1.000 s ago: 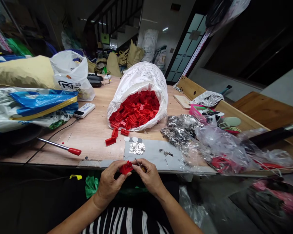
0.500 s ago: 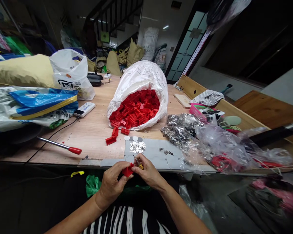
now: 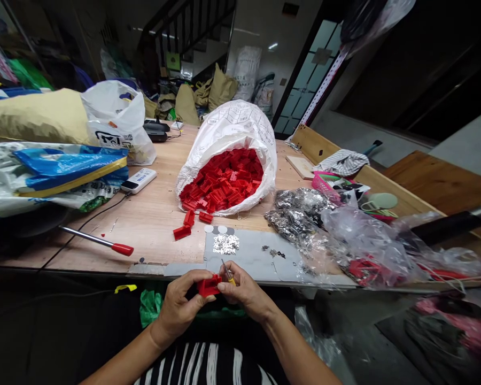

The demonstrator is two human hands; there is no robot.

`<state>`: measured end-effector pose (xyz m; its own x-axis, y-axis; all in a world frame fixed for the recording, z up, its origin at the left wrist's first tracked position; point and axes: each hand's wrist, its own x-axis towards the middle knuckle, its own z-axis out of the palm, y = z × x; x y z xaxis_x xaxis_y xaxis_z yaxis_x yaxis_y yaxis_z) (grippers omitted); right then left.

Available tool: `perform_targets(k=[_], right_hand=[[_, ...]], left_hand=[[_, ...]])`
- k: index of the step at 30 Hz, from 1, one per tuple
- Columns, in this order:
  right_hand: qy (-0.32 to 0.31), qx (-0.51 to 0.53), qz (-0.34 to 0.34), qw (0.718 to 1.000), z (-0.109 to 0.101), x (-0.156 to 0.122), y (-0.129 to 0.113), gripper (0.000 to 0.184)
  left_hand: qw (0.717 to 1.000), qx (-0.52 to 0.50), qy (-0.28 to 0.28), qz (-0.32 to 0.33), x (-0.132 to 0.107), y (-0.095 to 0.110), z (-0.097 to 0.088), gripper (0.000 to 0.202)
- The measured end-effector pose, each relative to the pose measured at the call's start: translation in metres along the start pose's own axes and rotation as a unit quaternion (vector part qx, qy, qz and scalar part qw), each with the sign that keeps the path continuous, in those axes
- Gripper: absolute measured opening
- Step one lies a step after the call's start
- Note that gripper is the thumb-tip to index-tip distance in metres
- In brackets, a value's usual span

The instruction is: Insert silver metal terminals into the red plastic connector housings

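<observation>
Just in front of the table's near edge, my left hand (image 3: 181,300) is closed on a red plastic part (image 3: 208,286), fingers above and thumb below. My right hand (image 3: 245,291) is closed around a small screwdriver with a yellow handle (image 3: 232,280), its thin metal shaft pointing up and left. The right thumb and fingertips meet the right end of the red part; any tiny piece pinched there is too small to make out. Beyond the hands, a pile of small silvery pieces (image 3: 226,244) and a few small dark metal pieces (image 3: 274,252) lie on a grey sheet (image 3: 248,262).
A white sack (image 3: 240,120) spills red parts (image 3: 224,182) onto the table (image 3: 152,224). Clear bags of small metal parts (image 3: 296,216) lie right. At left are a red-tipped metal lever (image 3: 122,249), a white power strip (image 3: 139,181) and bulky bags (image 3: 68,171).
Both hands have dropped slightly toward me. The red part is turned and shows more of its side, and the screwdriver shaft stands a little more upright.
</observation>
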<state>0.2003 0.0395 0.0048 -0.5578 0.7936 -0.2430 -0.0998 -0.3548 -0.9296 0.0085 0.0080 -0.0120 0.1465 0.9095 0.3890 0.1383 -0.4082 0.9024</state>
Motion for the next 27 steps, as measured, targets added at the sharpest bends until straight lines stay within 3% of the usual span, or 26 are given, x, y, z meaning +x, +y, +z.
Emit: perform_targets(k=[6, 8, 10, 13, 15, 17, 22, 27], right_hand=[[-0.034, 0.015, 0.036, 0.999, 0.003, 0.002, -0.005, 0.047], [-0.037, -0.059, 0.026, 0.997, -0.001, 0.009, -0.012, 0.042], [0.013, -0.193, -0.024, 0.981, -0.009, 0.02, -0.02, 0.029], [0.141, -0.432, -0.107, 0.884, -0.022, 0.041, -0.031, 0.008], [0.161, -0.541, -0.118, 0.817, -0.03, 0.055, -0.034, 0.007], [0.149, -0.59, -0.118, 0.785, -0.034, 0.066, -0.035, 0.01], [0.123, -0.607, -0.106, 0.778, -0.034, 0.083, -0.031, 0.01], [0.126, -0.598, -0.106, 0.785, -0.037, 0.082, -0.033, 0.007]], left_hand=[[0.967, -0.209, 0.0, -0.146, -0.001, -0.007, -0.002, 0.026], [0.955, -0.236, 0.028, -0.176, 0.001, -0.009, -0.001, 0.026], [0.946, -0.248, 0.068, -0.199, 0.003, -0.011, 0.0, 0.025], [0.935, -0.252, 0.116, -0.22, 0.007, -0.013, -0.001, 0.026], [0.933, -0.249, 0.128, -0.226, 0.009, -0.013, -0.002, 0.027], [0.933, -0.244, 0.132, -0.228, 0.011, -0.013, -0.004, 0.027], [0.933, -0.234, 0.133, -0.237, 0.014, -0.009, -0.005, 0.028], [0.928, -0.249, 0.137, -0.243, 0.016, -0.01, -0.006, 0.029]])
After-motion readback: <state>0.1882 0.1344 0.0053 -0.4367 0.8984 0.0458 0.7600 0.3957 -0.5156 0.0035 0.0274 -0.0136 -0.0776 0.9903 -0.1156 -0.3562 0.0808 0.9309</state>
